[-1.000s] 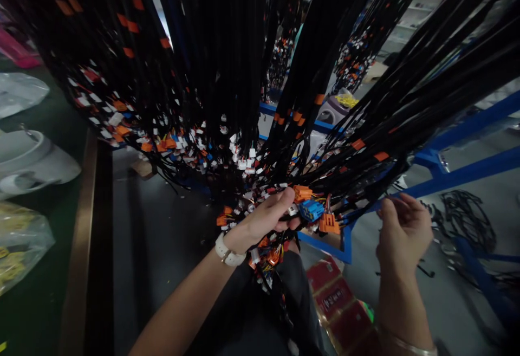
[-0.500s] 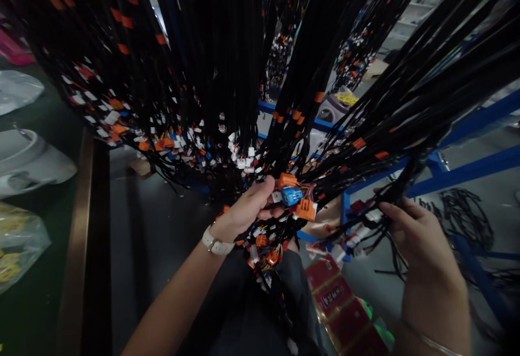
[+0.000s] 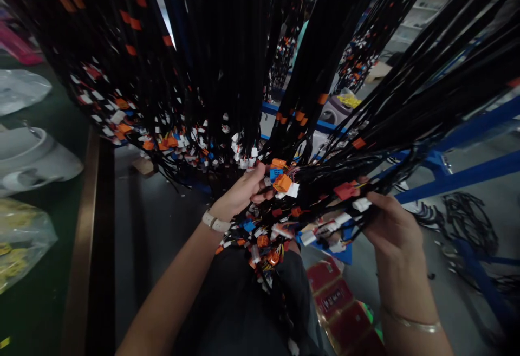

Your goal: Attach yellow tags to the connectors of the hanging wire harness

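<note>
Between the thumb and fingers of my left hand (image 3: 247, 185) are wire connectors: an orange connector (image 3: 283, 183), a blue connector (image 3: 275, 174) and small white ones, with thin wires running right. My right hand (image 3: 392, 226) is closed around a bundle of black harness branches (image 3: 368, 204). A red connector (image 3: 345, 189) and a white connector (image 3: 361, 204) stick out at its fingertips. More white connectors (image 3: 325, 228) dangle to the left of that hand. Below my left hand, loose connectors (image 3: 262, 240) in orange, blue and white hang over my lap.
Thick bundles of black wiring harnesses (image 3: 215, 47) hang in front. A blue metal frame (image 3: 459, 174) stands at the right. Below lies a red box (image 3: 337, 302). On the left are a grey bin (image 3: 24, 161) and a clear bag of yellow parts (image 3: 20, 242).
My right hand has moved left, bringing the harness branches nearer to my left hand. The connectors in my left hand have shifted slightly left and up.
</note>
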Demonstrator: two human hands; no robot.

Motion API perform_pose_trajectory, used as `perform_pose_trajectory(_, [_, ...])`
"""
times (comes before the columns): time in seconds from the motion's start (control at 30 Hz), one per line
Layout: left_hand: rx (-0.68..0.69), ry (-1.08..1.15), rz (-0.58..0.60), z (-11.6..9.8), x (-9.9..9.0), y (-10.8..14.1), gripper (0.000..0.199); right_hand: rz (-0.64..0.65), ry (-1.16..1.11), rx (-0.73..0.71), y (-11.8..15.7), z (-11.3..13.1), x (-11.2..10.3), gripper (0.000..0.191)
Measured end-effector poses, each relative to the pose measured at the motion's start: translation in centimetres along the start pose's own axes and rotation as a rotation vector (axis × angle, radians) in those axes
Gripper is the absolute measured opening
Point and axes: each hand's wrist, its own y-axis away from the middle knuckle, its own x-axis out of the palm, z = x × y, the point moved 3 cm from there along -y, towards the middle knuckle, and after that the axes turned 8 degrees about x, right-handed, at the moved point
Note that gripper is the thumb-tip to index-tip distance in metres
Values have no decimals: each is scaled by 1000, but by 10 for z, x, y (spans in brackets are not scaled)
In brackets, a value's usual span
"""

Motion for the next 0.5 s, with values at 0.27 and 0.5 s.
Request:
perform_pose_trajectory(0.27, [-60,-66,-14,35,0,-23,50,50,-32,18,-23,-12,-11,27])
perform_pose_trajectory(0.5, [-103,-536,-168,6,-34,-6,43,122,-53,25,-26,-16,-11,20])
